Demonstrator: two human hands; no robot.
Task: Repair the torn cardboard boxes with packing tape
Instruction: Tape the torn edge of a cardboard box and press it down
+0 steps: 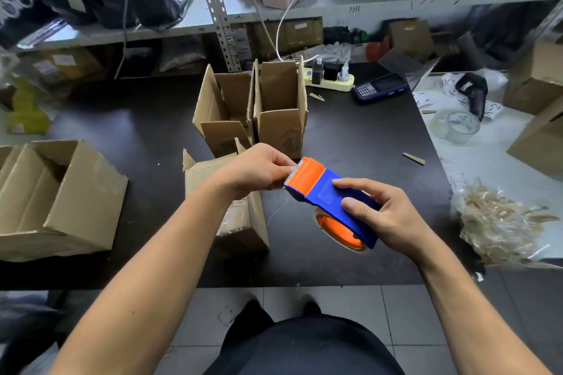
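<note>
Tape dispenser (332,201), blue and orange, gripped by right hand (387,216), left hand (259,170) pinching its toothed end

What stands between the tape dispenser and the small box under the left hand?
Nothing visible. The tape dispenser, gripped by the right hand, is just right of the small box; the left hand pinches at its toothed end.

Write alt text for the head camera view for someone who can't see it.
A person's right hand grips a blue and orange plastic tape dispenser above a dark worktable, while the left hand pinches the tape end at its toothed blade. Several open brown cardboard boxes stand on the table behind.
</note>
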